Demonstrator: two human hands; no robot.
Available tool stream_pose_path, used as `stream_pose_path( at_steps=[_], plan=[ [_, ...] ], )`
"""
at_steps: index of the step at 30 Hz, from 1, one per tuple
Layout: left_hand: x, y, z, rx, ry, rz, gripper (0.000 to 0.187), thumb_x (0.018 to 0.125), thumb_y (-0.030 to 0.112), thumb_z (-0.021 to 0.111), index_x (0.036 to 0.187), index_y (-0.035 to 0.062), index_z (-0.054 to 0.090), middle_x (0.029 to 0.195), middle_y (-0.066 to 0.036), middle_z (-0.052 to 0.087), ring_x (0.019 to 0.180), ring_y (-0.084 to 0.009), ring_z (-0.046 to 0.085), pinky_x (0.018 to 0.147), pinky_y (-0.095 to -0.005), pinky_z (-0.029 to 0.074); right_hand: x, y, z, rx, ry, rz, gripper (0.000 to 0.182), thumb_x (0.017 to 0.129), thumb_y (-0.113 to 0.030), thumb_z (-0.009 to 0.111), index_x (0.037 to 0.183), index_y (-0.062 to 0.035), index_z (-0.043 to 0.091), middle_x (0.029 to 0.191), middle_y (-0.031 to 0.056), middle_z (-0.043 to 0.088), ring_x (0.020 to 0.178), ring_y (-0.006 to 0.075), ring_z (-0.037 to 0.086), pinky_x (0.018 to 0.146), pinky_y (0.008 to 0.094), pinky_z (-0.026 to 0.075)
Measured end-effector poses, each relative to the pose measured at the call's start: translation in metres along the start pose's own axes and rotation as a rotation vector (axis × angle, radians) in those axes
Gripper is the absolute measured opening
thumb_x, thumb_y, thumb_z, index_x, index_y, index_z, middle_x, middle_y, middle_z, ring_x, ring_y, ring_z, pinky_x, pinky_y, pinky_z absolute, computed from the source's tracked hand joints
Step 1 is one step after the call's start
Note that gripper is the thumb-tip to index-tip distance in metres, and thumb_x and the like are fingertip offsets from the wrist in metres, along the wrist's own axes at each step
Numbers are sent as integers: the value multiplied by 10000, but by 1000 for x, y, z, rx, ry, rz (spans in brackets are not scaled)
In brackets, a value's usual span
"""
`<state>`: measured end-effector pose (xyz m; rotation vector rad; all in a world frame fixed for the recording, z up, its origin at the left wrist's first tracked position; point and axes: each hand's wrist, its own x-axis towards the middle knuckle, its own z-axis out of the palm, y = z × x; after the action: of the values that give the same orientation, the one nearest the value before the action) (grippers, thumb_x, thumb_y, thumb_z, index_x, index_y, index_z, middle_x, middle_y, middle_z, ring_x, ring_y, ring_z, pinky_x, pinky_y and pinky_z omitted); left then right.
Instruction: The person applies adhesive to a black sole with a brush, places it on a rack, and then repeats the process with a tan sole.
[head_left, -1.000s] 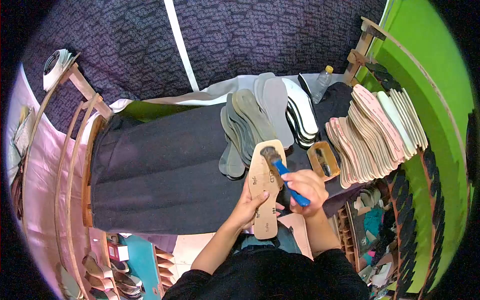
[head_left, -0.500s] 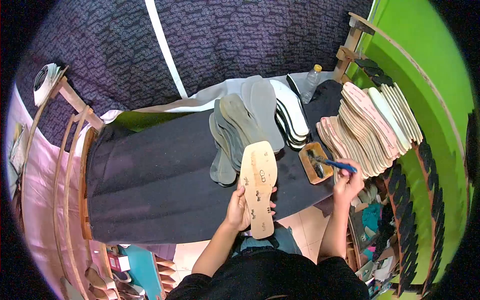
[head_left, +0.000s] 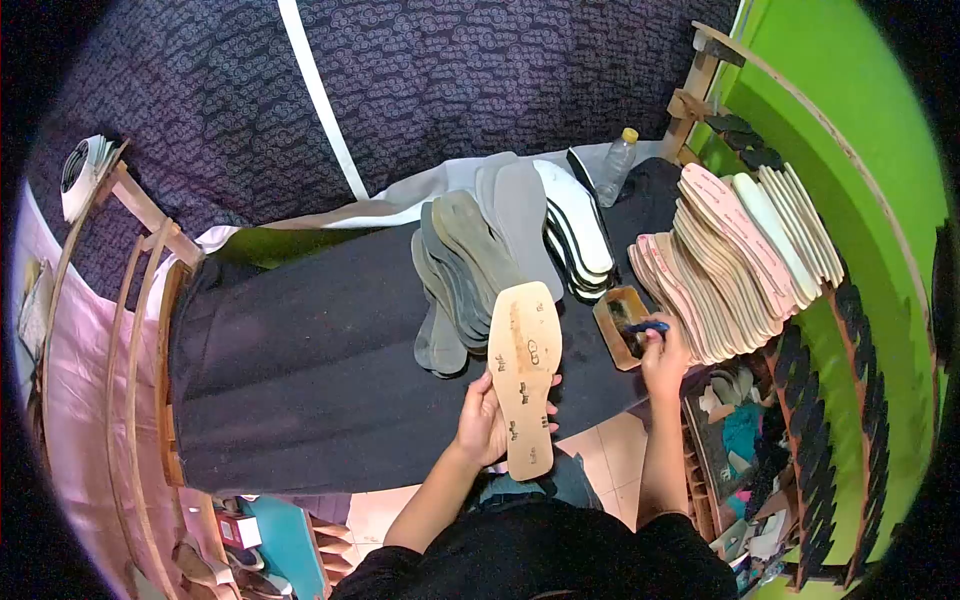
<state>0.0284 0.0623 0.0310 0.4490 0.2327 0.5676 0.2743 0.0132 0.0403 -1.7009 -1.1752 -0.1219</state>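
My left hand point(head_left: 485, 420) is wrapped round the narrow middle of a tan insole board point(head_left: 526, 375), which has dark printed marks and a brownish smear on its upper part. My right hand point(head_left: 664, 358) grips a blue-handled brush point(head_left: 648, 327) over a small tan tray point(head_left: 610, 325) with dark residue inside. The bristles are down in the tray and hard to make out. Beyond the board, grey insoles point(head_left: 463, 235) lie fanned out on the dark cloth.
White insoles point(head_left: 575, 215) and a clear bottle with a yellow cap point(head_left: 617, 168) stand behind the tray. Stacked pinkish and beige insoles point(head_left: 710, 270) lie to the right. Black soles point(head_left: 810, 440) hang on a rack by the green wall. The dark-covered table point(head_left: 290, 370) extends left.
My right hand has moved left and down, bringing the brush lower into the tray. The insole board has shifted slightly right in the view.
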Motion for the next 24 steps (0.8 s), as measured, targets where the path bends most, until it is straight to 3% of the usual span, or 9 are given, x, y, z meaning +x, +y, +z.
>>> stream_pose_path(
  at_steps=[1, 2, 6, 9, 11, 14, 19, 21, 24],
  plan=[
    [0, 0, 0, 1, 6, -2, 629, 891, 467, 151, 1328, 40, 298, 1260, -177, 442, 889, -255, 573, 783, -440, 490, 0, 0, 0, -12, 3, 58, 197, 741, 101, 455, 889, 15, 553, 785, 116, 591, 665, 178, 580, 614, 254, 447],
    [0, 1, -1, 1, 13, -4, 631, 891, 471, 151, 1326, 40, 305, 1258, -173, 445, 889, -249, 573, 782, -434, 491, -1, 3, 1, 127, 109, 28, 166, 759, 82, 465, 890, 24, 550, 805, 121, 602, 689, 175, 582, 627, 246, 446],
    [1, -2, -3, 63, 53, 10, 629, 892, 472, 152, 1317, 40, 322, 1253, -161, 455, 888, -234, 574, 779, -423, 494, -5, -30, -5, 169, 239, -129, 107, 804, 4, 490, 893, 34, 541, 838, 139, 614, 755, 203, 602, 681, 262, 468],
    [1, -3, -2, 78, 67, 15, 625, 893, 467, 155, 1306, 35, 338, 1245, -151, 467, 885, -225, 576, 773, -416, 498, -10, -62, 2, 569, 197, -302, 290, 862, -250, 526, 850, 40, 545, 829, 196, 620, 761, 272, 621, 686, 352, 486],
    [0, -5, -2, 120, 88, 5, 615, 895, 459, 160, 1302, 35, 342, 1236, -152, 476, 880, -230, 578, 765, -417, 500, -4, -78, 10, 560, 142, -542, 273, 849, -243, 549, 862, 30, 552, 836, 190, 633, 737, 283, 626, 674, 348, 490],
    [-2, -6, 1, 129, 97, 30, 608, 896, 457, 165, 1296, 40, 351, 1229, -149, 483, 879, -232, 580, 761, -413, 502, 0, -93, 18, 554, 11, -596, 212, 824, -182, 575, 868, 24, 563, 837, 180, 641, 732, 293, 631, 651, 357, 496],
    [-8, -2, -10, 104, 183, 54, 609, 892, 470, 175, 1287, 46, 362, 1227, -142, 488, 873, -228, 579, 756, -402, 502, -15, -95, 15, 534, -159, -665, 181, 829, -170, 562, 824, 11, 571, 747, 138, 642, 588, 251, 617, 534, 311, 497],
    [-11, 0, -12, 110, 245, 47, 613, 891, 476, 177, 1284, 45, 365, 1227, -138, 490, 870, -226, 578, 752, -398, 502, -14, -97, 19, 567, -145, -660, 182, 830, -169, 557, 831, 13, 573, 776, 145, 644, 617, 256, 622, 548, 314, 498],
    [-15, 2, -5, 116, 140, 58, 623, 888, 485, 177, 1279, 41, 371, 1218, -146, 495, 836, -209, 573, 738, -385, 500, 1, -105, 31, 547, -48, -681, 168, 818, -141, 557, 864, 20, 569, 840, 165, 641, 690, 281, 626, 603, 343, 498]
  ],
)
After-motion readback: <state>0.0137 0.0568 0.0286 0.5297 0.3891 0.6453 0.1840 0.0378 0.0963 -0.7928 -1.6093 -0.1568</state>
